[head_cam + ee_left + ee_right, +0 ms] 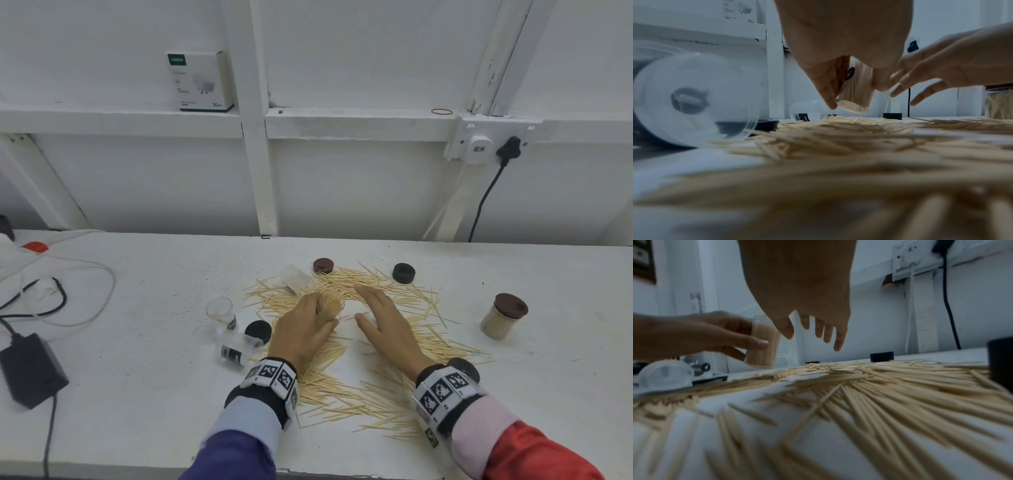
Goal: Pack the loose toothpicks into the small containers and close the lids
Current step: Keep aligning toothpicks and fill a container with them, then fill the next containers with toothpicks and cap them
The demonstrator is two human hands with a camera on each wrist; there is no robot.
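Filling is the step I read here: my left hand [301, 329] grips a nearly full container [856, 87] just above the loose toothpicks [373, 390], right hand [383, 318] spread empty beside it; next I'd fetch a lid [403, 272].

I see a white box [201, 82] on the far-left ledge, a wall socket [479, 144] far right (black plug in), and what's probably a power adapter [32, 370] near left.

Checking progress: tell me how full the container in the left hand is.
Nearly full: the container gripped by the left hand shows toothpicks packed tightly along its clear wall.
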